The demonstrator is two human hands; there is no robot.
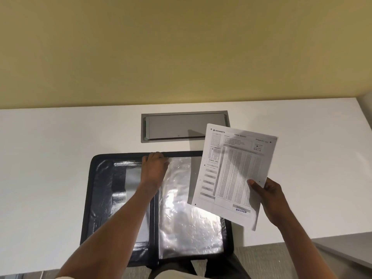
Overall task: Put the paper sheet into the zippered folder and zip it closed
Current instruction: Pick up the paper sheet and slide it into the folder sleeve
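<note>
The right hand (269, 200) pinches the paper (231, 174) by its lower edge, up above the open black folder (100, 198). The left hand (154, 168) rests near the folder's top, maybe gripping a clear sleeve (187, 224). The folder lies on a white table (50, 158).

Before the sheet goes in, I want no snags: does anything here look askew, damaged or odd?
Nothing looks damaged. The zippered folder lies open, its near edge overhanging the table. The clear sleeve is wrinkled, the left hand at its top. The right hand holds the paper sheet tilted, uncreased.
</note>
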